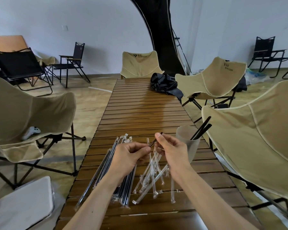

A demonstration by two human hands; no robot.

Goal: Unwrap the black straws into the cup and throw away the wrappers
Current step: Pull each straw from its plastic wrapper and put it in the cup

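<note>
Head view: bundle of still-wrapped black straws [106,165] lies left on the slatted wooden worktop [145,110], feeding the work. Left hand [130,156] pinches the clear wrapper; right hand [171,150] fingers [158,135] pinch the thin black straw [153,142], probably drawing it out. Empty clear wrappers [153,180] pile beneath. Frosted plastic cup [188,141], right, holds finished straws.

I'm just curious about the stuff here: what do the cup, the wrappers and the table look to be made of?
Cup: frosted translucent plastic, it seems; straws show dimly through.
Empty wrappers: thin clear plastic film, glossy, crimped ends.
Table: brown slats with wood grain, slightly shiny; wood or wood-look finish.
</note>
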